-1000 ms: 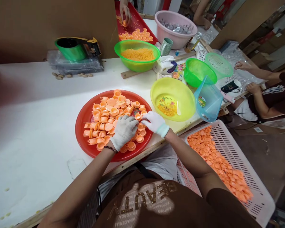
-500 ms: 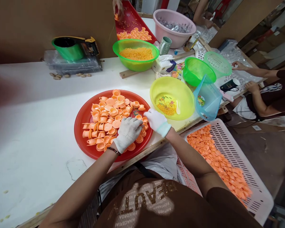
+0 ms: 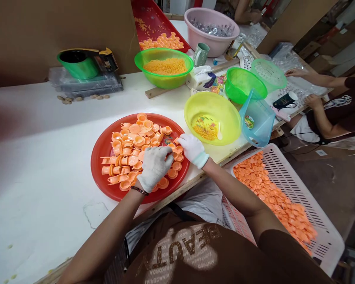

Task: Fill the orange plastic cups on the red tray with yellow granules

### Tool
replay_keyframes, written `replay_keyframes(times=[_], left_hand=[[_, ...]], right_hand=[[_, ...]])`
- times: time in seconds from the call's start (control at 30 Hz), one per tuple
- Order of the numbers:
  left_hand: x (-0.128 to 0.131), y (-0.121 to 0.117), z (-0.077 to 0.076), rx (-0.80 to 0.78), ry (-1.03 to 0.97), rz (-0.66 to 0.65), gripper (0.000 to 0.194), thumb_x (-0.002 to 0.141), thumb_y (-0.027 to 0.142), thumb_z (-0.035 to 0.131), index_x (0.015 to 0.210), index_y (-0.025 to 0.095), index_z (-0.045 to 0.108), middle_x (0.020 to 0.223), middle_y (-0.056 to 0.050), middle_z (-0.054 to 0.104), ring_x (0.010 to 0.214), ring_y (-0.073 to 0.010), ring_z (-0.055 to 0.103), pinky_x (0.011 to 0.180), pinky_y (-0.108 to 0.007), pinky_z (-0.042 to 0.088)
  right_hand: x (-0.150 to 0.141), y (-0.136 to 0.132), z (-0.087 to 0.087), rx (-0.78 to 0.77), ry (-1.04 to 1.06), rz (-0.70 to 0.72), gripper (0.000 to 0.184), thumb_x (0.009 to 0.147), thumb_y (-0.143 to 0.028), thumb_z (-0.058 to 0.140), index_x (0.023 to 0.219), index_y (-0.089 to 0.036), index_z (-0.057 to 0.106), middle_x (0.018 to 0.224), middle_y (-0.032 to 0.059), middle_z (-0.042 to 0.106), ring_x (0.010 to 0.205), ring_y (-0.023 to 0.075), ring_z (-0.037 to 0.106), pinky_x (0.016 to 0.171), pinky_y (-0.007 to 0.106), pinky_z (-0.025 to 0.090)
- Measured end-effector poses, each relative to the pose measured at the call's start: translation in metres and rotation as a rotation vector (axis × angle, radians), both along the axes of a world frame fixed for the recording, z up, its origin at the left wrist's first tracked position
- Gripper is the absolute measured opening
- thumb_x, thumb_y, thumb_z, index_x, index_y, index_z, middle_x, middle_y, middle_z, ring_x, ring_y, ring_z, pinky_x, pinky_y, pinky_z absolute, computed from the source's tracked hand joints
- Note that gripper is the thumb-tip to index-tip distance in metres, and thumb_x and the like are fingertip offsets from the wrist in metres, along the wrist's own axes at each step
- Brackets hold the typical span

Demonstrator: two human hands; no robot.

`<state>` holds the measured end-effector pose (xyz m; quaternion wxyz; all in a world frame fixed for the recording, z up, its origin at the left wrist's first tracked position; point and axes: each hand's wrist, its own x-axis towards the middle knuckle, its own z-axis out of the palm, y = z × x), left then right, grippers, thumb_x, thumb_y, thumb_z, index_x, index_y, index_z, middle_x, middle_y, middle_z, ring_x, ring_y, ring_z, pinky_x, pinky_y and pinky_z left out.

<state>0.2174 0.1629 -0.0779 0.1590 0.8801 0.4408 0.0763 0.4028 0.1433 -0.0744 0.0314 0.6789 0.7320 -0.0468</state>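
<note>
Small orange toy teacups and saucers [image 3: 133,140] lie in a loose heap on a round red tray [image 3: 98,173], many with cup and saucer together. My left hand [image 3: 155,167], in a whitish knit glove, is over the tray's right half with its fingers curled down; what they hold, if anything, is hidden. My right hand [image 3: 192,150], gloved too, is at the tray's right rim. Its fingertips are pinched on an orange toy teacup [image 3: 176,140], mostly covered by the glove.
Behind the tray stand a yellow basin [image 3: 213,139] with small yellow grains, a green bowl [image 3: 168,81] full of them, and a blue scoop-like container [image 3: 258,128]. A white crate [image 3: 286,179] of orange pieces is below the table edge. A co-worker's arm [image 3: 325,122] shows at right.
My right hand has closed on the toy teacup near the tray's right rim. My left hand has shifted slightly left. The other person's hand over the red tray at the back has left view.
</note>
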Motion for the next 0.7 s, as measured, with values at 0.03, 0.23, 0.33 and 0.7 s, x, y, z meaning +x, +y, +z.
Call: replay_keyframes(times=[0.03,0.23,0.33,0.7], left_hand=[[0.002,0.003,0.002,0.003,0.021,0.022,0.028,0.097,0.029,0.047,0.096,0.020,0.074,0.097,-0.013,0.079,0.096,-0.0315,0.072,0.086,-0.046,0.042],[0.017,0.019,0.018,-0.018,0.129,0.050,0.030,0.093,0.032,0.050,0.083,0.018,0.075,0.087,-0.016,0.077,0.085,-0.0333,0.072,0.079,-0.045,0.042],[0.016,0.022,0.020,-0.045,0.129,0.029,0.031,0.094,0.033,0.049,0.083,0.020,0.075,0.090,-0.014,0.079,0.086,-0.0310,0.073,0.074,-0.041,0.041],[-0.004,0.024,0.028,-0.037,0.130,0.133,0.029,0.095,0.033,0.046,0.082,0.023,0.069,0.088,-0.010,0.077,0.082,-0.0279,0.071,0.069,-0.039,0.041]], right_hand=[[-0.003,0.006,0.000,0.033,0.013,0.006,0.037,0.110,-0.017,0.037,0.130,-0.023,0.069,0.134,0.0093,0.065,0.110,0.0245,0.057,0.081,0.034,0.043],[-0.027,0.060,0.005,-0.027,0.024,-0.109,0.035,0.109,-0.018,0.039,0.129,-0.018,0.068,0.137,0.0145,0.060,0.111,0.0257,0.060,0.088,0.037,0.049],[-0.027,0.056,0.011,-0.109,-0.009,-0.114,0.031,0.108,-0.020,0.044,0.126,-0.018,0.069,0.132,0.0158,0.060,0.112,0.0280,0.062,0.088,0.039,0.051],[-0.024,0.046,0.019,-0.161,-0.070,-0.029,0.034,0.105,-0.011,0.044,0.128,-0.016,0.069,0.132,0.0175,0.062,0.115,0.0296,0.062,0.087,0.040,0.050]])
